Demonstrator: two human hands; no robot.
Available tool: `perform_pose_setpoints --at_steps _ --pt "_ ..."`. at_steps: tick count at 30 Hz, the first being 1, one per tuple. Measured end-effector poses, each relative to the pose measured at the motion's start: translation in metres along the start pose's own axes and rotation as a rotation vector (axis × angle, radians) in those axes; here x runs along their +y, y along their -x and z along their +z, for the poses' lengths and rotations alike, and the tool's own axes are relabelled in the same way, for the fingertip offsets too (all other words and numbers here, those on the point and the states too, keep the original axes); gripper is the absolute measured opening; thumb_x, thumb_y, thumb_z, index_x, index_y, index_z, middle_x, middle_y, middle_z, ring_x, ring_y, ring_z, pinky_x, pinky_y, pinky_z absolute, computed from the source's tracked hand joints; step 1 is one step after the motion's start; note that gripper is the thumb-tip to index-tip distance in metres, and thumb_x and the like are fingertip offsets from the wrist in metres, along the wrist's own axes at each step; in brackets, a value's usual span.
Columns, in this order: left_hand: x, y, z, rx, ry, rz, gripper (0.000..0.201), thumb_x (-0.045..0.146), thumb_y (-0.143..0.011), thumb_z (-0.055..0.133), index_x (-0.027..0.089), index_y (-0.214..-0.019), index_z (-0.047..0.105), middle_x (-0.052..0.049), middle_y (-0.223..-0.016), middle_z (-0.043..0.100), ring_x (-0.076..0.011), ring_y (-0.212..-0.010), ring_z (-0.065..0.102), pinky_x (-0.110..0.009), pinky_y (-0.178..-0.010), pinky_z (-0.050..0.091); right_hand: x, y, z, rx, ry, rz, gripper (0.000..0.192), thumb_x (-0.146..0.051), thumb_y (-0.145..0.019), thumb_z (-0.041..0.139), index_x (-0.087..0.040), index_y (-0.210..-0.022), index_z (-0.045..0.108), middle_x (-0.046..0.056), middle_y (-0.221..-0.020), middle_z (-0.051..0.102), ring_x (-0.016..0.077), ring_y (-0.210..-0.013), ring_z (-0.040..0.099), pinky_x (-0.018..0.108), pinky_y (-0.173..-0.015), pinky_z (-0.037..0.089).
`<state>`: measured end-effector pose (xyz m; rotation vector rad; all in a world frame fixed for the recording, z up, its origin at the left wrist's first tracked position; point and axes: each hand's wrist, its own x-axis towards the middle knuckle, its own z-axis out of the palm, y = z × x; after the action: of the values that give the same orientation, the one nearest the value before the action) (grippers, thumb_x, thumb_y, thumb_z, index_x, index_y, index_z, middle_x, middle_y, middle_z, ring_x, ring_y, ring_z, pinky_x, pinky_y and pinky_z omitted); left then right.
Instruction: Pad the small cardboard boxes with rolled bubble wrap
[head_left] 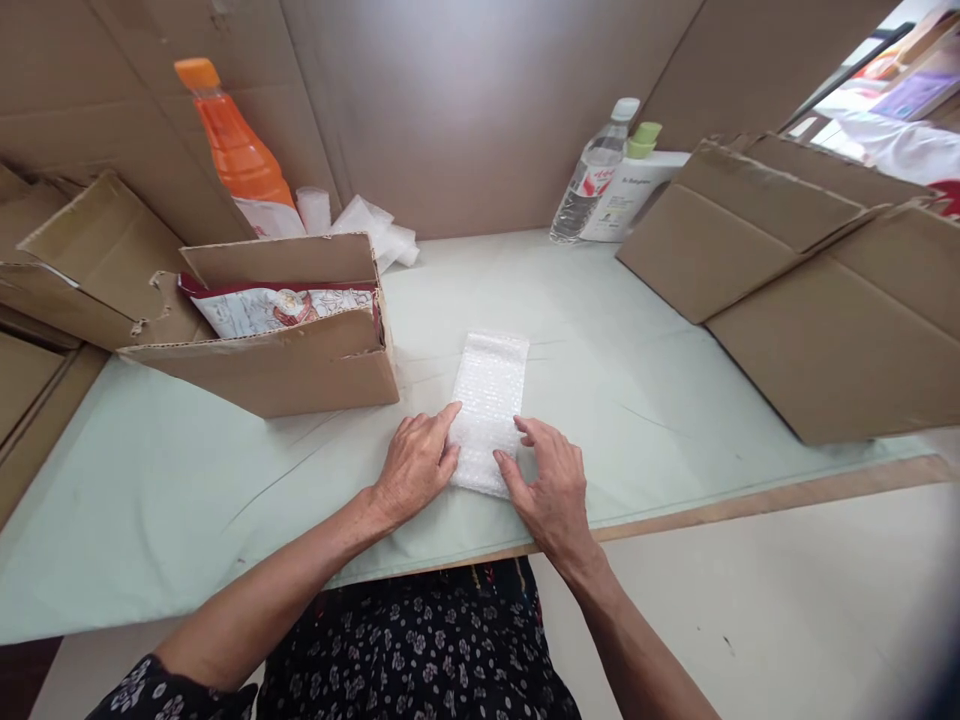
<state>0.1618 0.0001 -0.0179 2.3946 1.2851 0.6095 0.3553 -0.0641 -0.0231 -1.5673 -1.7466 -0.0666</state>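
Fingers of the left hand (417, 462) and right hand (551, 483) lie flat and slightly spread on the near end of a bubble-wrap pouch (487, 400) — pressing, not gripping. It lies flat mid-table (187, 480), beside an open carton (292, 340) of packets — another carton (810, 290) stands right.

Two bare hands, left hand (415, 462) and right hand (550, 487), with no rings, watch or bracelets showing. Forearms uncovered from wrist up to near the elbow. Short nails, unpainted as far as can be told. A dark, near-black garment (420, 640) printed all over with small pale flowers and dots, seen across the lap and torso. The same flowered cloth ending as a short sleeve (154, 690) on the left arm. Right arm's sleeve out of view.
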Motion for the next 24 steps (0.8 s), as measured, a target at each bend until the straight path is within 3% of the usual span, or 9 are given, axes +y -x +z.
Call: perform_pose_setpoints --at_steps 5,8,11,15,19,21,24 --pt "-0.003 -0.001 -0.003 -0.015 -0.013 0.012 0.055 0.017 -0.089 0.058 0.015 -0.143 0.048 -0.005 -0.089 0.068 -0.026 -0.09 0.063 -0.043 -0.087 0.049 -0.018 0.007 -0.021 -0.084 -0.041 -0.123 0.033 -0.028 -0.092 0.064 -0.023 -0.124 0.058 0.015 -0.133 0.062 0.0314 -0.12 0.06 0.048 -0.095 0.045" --pt "-0.004 0.005 -0.008 0.06 0.01 0.039 0.052 0.02 -0.091 0.057 0.018 -0.142 0.048 -0.01 -0.111 0.067 -0.0277 -0.105 0.063 -0.044 -0.093 0.05 -0.021 0.011 -0.024 -0.215 -0.016 -0.176 0.028 -0.029 -0.091 0.064 -0.024 -0.119 0.062 0.013 -0.134 0.064 0.0332 -0.123 0.058 0.051 -0.098 0.044" --pt "-0.003 0.016 -0.016 0.113 0.056 0.149 0.048 0.025 -0.094 0.058 0.017 -0.14 0.05 -0.015 -0.133 0.06 -0.0293 -0.12 0.057 -0.047 -0.102 0.047 -0.016 0.012 -0.019 -0.272 0.009 -0.193 0.018 -0.021 -0.095 0.059 -0.023 -0.112 0.067 0.01 -0.124 0.071 0.0293 -0.117 0.063 0.047 -0.094 0.047" --pt "-0.001 0.029 -0.023 -0.024 0.116 0.289 0.036 0.019 -0.091 0.06 0.017 -0.128 0.06 -0.013 -0.123 0.068 -0.0281 -0.116 0.059 -0.046 -0.101 0.047 -0.014 0.008 -0.014 -0.243 -0.041 -0.2 0.019 -0.018 -0.1 0.052 -0.022 -0.106 0.069 0.007 -0.103 0.077 0.023 -0.096 0.069 0.041 -0.084 0.05" --pt "0.001 0.033 -0.026 -0.08 0.211 0.207 0.033 0.011 -0.091 0.051 0.019 -0.119 0.066 -0.008 -0.101 0.074 -0.0232 -0.096 0.064 -0.041 -0.089 0.05 -0.021 0.003 -0.018 -0.293 -0.136 -0.128 0.023 -0.022 -0.102 0.048 -0.022 -0.11 0.07 0.005 -0.089 0.076 0.0198 -0.078 0.069 0.036 -0.072 0.053" --pt "0.002 0.034 -0.029 -0.079 0.272 0.127 0.034 0.013 -0.091 0.052 0.019 -0.122 0.066 -0.007 -0.101 0.075 -0.0222 -0.092 0.065 -0.04 -0.087 0.052 -0.025 0.003 -0.022 -0.276 -0.17 -0.107 0.023 -0.023 -0.101 0.051 -0.024 -0.115 0.069 0.006 -0.095 0.077 0.0212 -0.083 0.07 0.037 -0.075 0.054" --pt "0.003 0.033 -0.032 -0.104 0.32 0.012 0.038 0.017 -0.089 0.055 0.02 -0.126 0.064 -0.007 -0.109 0.076 -0.0221 -0.094 0.067 -0.038 -0.086 0.054 -0.029 0.004 -0.028 -0.145 -0.146 -0.125 0.024 -0.022 -0.097 0.059 -0.025 -0.12 0.066 0.009 -0.112 0.074 0.0254 -0.102 0.07 0.042 -0.085 0.054"
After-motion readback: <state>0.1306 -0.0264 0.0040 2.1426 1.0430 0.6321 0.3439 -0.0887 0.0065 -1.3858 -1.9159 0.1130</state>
